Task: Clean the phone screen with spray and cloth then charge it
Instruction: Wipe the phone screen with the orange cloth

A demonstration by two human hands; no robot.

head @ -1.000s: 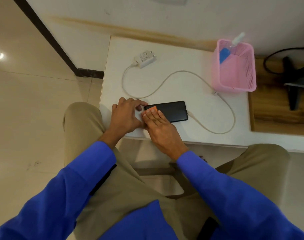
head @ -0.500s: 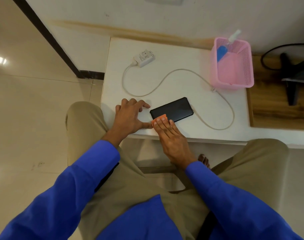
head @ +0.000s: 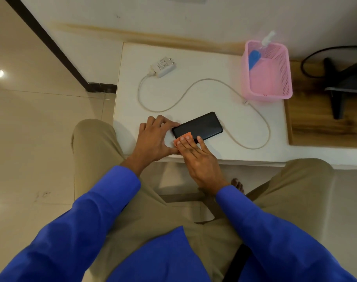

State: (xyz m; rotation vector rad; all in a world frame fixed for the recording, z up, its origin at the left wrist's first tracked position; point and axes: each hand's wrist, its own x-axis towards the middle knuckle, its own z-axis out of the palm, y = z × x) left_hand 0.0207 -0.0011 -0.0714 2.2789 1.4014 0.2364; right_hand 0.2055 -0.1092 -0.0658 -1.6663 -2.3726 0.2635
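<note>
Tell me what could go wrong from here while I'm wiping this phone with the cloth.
1. The phone lies near the table front edge; a hard wipe toward you could push it off.
2. The left hand touches only one end, so the phone may pivot under the right hand and orange cloth.
3. The charger cable loops close beside it and could snag.

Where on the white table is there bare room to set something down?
Free: the far strip between the charger and pink basket, and the near right corner beyond the cable loop. Crowded: the near left edge, where both hands work the cloth on the phone.
</note>
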